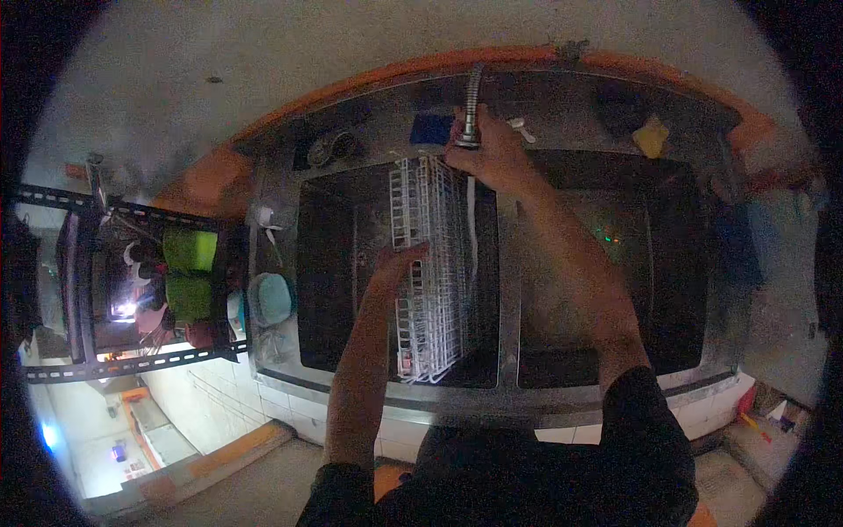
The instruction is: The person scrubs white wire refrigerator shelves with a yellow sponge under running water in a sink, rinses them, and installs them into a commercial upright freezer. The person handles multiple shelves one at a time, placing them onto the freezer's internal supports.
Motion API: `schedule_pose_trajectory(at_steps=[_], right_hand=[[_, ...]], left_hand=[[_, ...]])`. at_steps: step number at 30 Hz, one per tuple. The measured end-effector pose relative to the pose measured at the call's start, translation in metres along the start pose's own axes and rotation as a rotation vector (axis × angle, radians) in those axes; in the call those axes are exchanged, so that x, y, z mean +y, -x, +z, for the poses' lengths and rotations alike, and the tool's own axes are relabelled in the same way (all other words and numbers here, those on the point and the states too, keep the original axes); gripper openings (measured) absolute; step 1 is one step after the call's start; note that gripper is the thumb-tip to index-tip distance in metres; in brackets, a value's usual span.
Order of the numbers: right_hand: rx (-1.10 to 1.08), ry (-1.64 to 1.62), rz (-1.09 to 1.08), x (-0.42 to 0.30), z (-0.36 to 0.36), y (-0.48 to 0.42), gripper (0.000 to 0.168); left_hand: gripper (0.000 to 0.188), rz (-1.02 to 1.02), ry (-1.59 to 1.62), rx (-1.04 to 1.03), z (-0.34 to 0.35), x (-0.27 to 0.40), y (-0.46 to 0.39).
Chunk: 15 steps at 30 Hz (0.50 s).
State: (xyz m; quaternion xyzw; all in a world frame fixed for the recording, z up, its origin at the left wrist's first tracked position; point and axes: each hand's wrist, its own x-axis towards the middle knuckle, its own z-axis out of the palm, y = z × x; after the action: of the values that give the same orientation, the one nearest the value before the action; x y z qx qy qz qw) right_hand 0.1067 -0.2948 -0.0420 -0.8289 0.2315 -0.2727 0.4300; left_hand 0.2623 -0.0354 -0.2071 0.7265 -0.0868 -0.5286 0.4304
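Note:
A white wire dish rack (438, 309) stands on its side in the left sink basin (326, 263). My left hand (405, 257) grips its left side near mid-length, fingers over the wires. At the rack's far end, my right hand (490, 155) is wrapped around the lower end of a flexible metal faucet (471, 105). The thumb lies close to the rack's top corner. Below the faucet, a pale narrow streak runs down beside the rack; whether it is water or part of the rack, I cannot tell.
The right basin (586, 263) adjoins. On the back ledge are a blue sponge or cloth (431, 129), a round metal item (330, 148), a white utensil (523, 130) and a yellow cloth (651, 137). A light-blue container (271, 298) sits left, beside a slotted metal shelf (132, 365).

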Motion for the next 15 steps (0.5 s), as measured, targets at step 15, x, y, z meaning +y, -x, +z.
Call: schedule_pose_trajectory(at_steps=[15], right_hand=[[0.133, 0.172, -0.093, 0.015, 0.033, -0.029, 0.041]], left_hand=[[0.095, 0.083, 0.038, 0.087, 0.018, 0.020, 0.025]])
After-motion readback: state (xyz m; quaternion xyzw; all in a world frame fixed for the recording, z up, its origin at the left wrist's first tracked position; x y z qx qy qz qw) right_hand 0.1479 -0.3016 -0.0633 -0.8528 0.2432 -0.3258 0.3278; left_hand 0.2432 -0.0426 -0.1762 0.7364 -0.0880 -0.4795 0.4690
